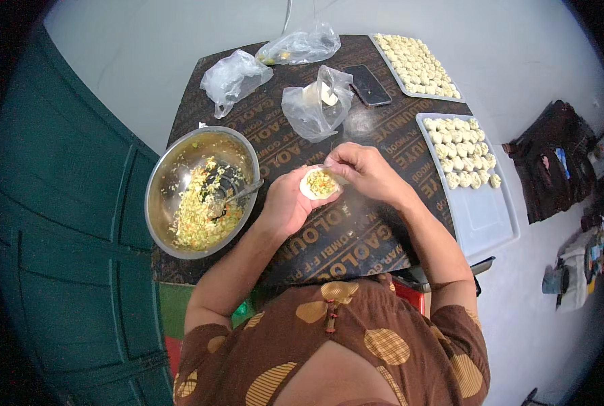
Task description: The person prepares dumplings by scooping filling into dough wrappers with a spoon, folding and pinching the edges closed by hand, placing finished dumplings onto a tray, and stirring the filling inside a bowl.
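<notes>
A round dough wrapper point(306, 192) lies across the fingers of my left hand point(292, 202), which cups it from below. Chopped vegetable filling point(322, 182) is heaped in its middle, pale with orange bits. My right hand point(365, 168) pinches the wrapper's right edge between thumb and fingertips. To the left stands a steel mixing bowl point(152, 213) with more chopped filling point(200, 213) inside. A metal spoon point(243, 193) rests in that bowl, its handle over the right rim.
Beyond my hands, a plastic bag point(302, 114) holds round wrappers point(319, 94), beside a phone point(368, 85). Two more plastic bags point(233, 78) point(307, 45) lie farther back. On the right, a plastic tray point(484, 218) and a farther tray point(408, 95) carry rows of dumplings point(459, 147).
</notes>
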The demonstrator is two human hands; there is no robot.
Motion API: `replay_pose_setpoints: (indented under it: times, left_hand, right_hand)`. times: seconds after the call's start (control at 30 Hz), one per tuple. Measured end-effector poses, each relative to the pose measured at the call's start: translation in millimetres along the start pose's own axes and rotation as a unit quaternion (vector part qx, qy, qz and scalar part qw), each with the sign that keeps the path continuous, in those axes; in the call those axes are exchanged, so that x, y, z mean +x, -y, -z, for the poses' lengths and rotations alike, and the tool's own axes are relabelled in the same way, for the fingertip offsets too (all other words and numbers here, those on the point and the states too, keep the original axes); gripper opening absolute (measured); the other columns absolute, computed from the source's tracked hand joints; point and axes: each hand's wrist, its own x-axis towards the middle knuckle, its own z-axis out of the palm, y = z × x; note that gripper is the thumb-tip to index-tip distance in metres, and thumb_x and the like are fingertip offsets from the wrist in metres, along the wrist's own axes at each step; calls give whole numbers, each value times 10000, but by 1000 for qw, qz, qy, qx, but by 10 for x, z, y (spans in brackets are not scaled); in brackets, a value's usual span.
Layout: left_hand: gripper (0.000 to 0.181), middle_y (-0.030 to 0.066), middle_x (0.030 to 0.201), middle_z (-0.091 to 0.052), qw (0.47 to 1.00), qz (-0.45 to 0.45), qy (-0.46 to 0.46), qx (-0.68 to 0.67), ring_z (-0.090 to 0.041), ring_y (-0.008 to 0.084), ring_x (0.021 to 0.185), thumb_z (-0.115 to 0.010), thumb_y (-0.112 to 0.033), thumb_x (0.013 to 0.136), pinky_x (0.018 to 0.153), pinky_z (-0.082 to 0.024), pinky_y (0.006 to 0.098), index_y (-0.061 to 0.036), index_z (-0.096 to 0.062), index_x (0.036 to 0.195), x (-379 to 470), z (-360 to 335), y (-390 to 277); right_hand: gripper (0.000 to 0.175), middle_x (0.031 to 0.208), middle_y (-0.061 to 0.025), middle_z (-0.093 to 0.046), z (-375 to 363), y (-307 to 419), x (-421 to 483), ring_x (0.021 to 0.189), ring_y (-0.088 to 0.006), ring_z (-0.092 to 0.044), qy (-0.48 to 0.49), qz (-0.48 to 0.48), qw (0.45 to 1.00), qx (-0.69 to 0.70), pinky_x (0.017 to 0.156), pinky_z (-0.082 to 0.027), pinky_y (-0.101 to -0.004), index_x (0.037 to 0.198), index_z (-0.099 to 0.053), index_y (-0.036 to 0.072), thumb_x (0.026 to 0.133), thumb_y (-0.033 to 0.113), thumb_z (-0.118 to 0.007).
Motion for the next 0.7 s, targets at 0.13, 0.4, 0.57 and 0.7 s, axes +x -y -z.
replay_pose_setpoints:
  times: [0.13, 0.4, 0.57, 0.7]
  left_hand:
    - [338, 176, 1116, -586, 1000, -2, 1, 1, -603, 278, 1017, -380, -176, 954, 886, -511, 448, 79, -506, 1137, 18, 18, 0]
    - [411, 195, 1210, -563, 999, 3, 52, -7, -570, 304, 1109, -393, -174, 922, 967, -465, 451, 100, -469, 1218, 33, 99, 11]
    - [417, 179, 1161, -584, 1000, 0, 29, 3, -593, 278, 1057, -394, -218, 925, 918, -490, 441, 92, -498, 1184, 34, 69, 23]
    - [397, 176, 1156, -587, 999, -4, 45, 0, -600, 273, 1045, -404, -203, 926, 909, -498, 432, 84, -504, 1182, 33, 60, 29]
  right_hand:
    - [110, 838, -155, -614, -105, -50, -44, 820, -325, -596, 17, 4, 1000, 2, 736, -473, -386, 889, -597, -1, 857, 104, -599]
    - [114, 850, -133, -608, -117, -91, -69, 819, -287, -597, -24, 11, 999, 19, 734, -480, -354, 902, -602, -10, 858, 95, -611]
    - [114, 854, -155, -605, -109, -124, -77, 846, -326, -588, -22, 14, 1000, 16, 750, -475, -390, 906, -602, -2, 855, 100, -603]
    - [102, 859, -153, -604, -150, -163, -105, 854, -326, -587, -46, 24, 999, 4, 749, -474, -389, 905, -603, -1, 858, 89, -596]
